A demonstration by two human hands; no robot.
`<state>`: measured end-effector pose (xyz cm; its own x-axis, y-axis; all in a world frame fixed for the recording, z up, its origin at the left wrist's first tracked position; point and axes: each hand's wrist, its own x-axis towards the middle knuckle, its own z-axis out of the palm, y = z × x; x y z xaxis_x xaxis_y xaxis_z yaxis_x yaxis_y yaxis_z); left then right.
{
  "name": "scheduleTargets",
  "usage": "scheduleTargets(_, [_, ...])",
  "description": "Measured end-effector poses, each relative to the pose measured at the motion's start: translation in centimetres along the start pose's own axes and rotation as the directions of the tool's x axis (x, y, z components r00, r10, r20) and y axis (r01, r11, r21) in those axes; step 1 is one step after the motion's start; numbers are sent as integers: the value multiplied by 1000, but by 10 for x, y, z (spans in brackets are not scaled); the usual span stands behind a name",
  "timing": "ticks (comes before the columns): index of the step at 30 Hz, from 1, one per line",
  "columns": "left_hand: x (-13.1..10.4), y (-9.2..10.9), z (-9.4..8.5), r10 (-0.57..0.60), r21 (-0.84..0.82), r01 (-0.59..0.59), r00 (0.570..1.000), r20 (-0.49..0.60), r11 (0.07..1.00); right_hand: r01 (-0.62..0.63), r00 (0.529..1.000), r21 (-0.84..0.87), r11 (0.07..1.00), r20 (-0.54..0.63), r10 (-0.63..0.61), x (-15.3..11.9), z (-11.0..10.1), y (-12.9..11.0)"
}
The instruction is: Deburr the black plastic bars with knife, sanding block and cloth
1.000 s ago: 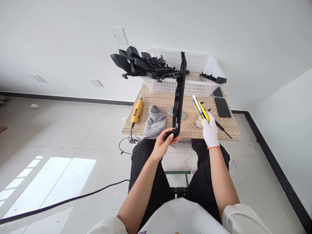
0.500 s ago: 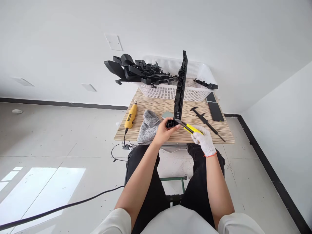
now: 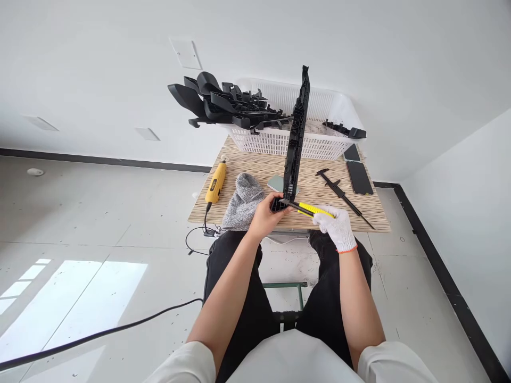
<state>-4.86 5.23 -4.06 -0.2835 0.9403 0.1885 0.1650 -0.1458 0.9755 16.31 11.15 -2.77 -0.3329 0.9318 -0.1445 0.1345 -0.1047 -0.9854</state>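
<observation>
My bare left hand (image 3: 266, 217) grips the near end of a long black plastic trim part (image 3: 296, 135), which rises away from me over the table and in front of the basket. In my right hand (image 3: 335, 226), covered by a white knit glove with an orange cuff, is a yellow and black utility knife (image 3: 309, 209). The knife points left, and its tip overlaps the ribbed near end of the part beside my left fingers. Whether the blade touches the plastic I cannot tell.
A white basket (image 3: 275, 142) with several black parts (image 3: 227, 103) stands at the back. On the wooden table (image 3: 199, 213) lie a yellow rotary tool (image 3: 216, 183), a grey cloth (image 3: 243, 205), a black caliper (image 3: 344, 198), a greenish card (image 3: 275, 183) and a phone (image 3: 360, 177).
The knife's tip has moved left across the near end of the part, and the knife lies flatter. The view has tilted slightly. Both hands keep their holds.
</observation>
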Motion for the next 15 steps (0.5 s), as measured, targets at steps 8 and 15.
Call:
scheduleTargets(8, [-2, 5, 0, -5, -26, 5, 1000, 4, 1000, -10, 1000, -50, 999, 28, 11, 1, -3, 1])
scheduleTargets(15, [-4, 9, -2, -13, 27, 14, 1000, -10, 1000, -51, 999, 30, 998, 5, 50, -1, -3, -8])
